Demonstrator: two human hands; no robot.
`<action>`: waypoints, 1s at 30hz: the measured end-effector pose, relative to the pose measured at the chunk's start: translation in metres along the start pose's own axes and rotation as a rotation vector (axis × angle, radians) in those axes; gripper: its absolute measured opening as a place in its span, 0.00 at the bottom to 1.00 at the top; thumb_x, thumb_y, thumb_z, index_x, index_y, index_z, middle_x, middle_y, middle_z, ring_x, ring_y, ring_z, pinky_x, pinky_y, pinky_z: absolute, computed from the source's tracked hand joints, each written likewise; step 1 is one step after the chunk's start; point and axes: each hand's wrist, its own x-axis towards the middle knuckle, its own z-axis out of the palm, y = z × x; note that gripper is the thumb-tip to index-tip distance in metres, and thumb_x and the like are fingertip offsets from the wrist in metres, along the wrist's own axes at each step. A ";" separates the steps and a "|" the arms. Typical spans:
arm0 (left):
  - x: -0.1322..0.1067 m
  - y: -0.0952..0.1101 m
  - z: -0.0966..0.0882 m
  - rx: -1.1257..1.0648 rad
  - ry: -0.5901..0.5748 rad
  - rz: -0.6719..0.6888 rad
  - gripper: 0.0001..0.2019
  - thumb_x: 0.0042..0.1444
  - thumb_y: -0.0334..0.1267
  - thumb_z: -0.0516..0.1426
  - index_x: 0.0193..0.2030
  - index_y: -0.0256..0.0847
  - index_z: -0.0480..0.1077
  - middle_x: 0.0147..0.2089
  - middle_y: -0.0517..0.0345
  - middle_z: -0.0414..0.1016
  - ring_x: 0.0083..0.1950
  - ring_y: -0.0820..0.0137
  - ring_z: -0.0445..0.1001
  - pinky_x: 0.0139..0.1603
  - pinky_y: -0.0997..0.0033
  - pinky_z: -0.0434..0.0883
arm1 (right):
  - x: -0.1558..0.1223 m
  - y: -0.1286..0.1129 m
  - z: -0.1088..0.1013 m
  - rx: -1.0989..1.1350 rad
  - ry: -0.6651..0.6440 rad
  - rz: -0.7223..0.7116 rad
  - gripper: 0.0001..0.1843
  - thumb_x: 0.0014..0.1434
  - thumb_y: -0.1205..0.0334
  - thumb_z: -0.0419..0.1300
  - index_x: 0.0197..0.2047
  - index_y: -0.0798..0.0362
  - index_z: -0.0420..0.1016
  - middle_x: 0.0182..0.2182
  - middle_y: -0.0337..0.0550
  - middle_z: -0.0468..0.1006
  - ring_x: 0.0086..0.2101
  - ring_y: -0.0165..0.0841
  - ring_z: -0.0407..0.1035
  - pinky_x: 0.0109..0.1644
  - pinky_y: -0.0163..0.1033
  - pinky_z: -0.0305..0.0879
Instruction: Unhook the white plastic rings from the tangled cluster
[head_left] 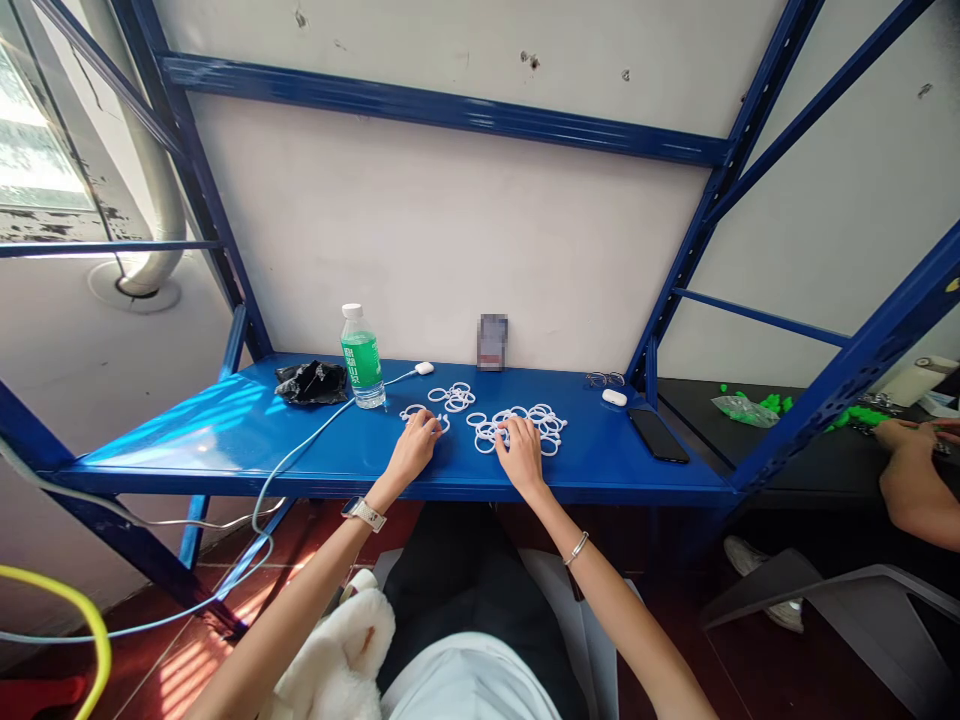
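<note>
Several white plastic rings lie in a loose pile (534,422) on the blue shelf top (225,430), with a smaller cluster of rings (453,396) behind it. My right hand (519,452) rests on the near left edge of the pile, fingers curled down onto the rings. My left hand (417,446) sits just left of it, fingers bent over a white ring (411,412) on the shelf. What either hand grips is too small to make out. A watch is on my left wrist and a thin bracelet on my right.
A green-labelled water bottle (361,358) and a crumpled black bag (310,382) stand at the back left. A white charger cable (322,425) runs off the front edge. A black phone (658,434), a white earbud case (613,397) and glasses (604,379) lie right. Another person's arm (912,480) works at the neighbouring table.
</note>
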 end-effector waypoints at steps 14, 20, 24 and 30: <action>0.005 0.046 -0.022 -0.421 -0.192 0.251 0.08 0.64 0.33 0.47 0.39 0.40 0.67 0.52 0.48 0.64 0.54 0.63 0.69 0.51 0.64 0.71 | 0.003 -0.003 -0.009 0.332 -0.182 -0.154 0.19 0.67 0.64 0.47 0.59 0.47 0.66 0.49 0.44 0.74 0.50 0.39 0.66 0.54 0.50 0.64; 0.003 0.045 -0.020 -0.424 -0.188 0.228 0.07 0.64 0.38 0.49 0.41 0.42 0.68 0.53 0.50 0.65 0.55 0.62 0.68 0.52 0.61 0.71 | 0.004 -0.002 -0.008 0.430 -0.135 -0.155 0.14 0.67 0.63 0.49 0.50 0.47 0.73 0.43 0.44 0.77 0.45 0.38 0.68 0.49 0.47 0.67; 0.001 0.048 -0.016 -0.455 -0.171 0.144 0.17 0.60 0.43 0.55 0.56 0.46 0.61 0.56 0.49 0.64 0.52 0.62 0.70 0.46 0.61 0.74 | 0.004 -0.002 -0.008 0.464 -0.095 -0.167 0.10 0.66 0.63 0.52 0.45 0.48 0.74 0.39 0.43 0.77 0.42 0.38 0.69 0.45 0.44 0.68; -0.004 0.048 -0.004 -0.370 -0.144 0.039 0.26 0.58 0.47 0.57 0.62 0.48 0.57 0.53 0.50 0.66 0.47 0.62 0.73 0.41 0.63 0.74 | 0.002 -0.002 -0.008 0.460 -0.066 -0.218 0.09 0.66 0.62 0.52 0.42 0.49 0.74 0.36 0.44 0.77 0.39 0.37 0.70 0.44 0.44 0.69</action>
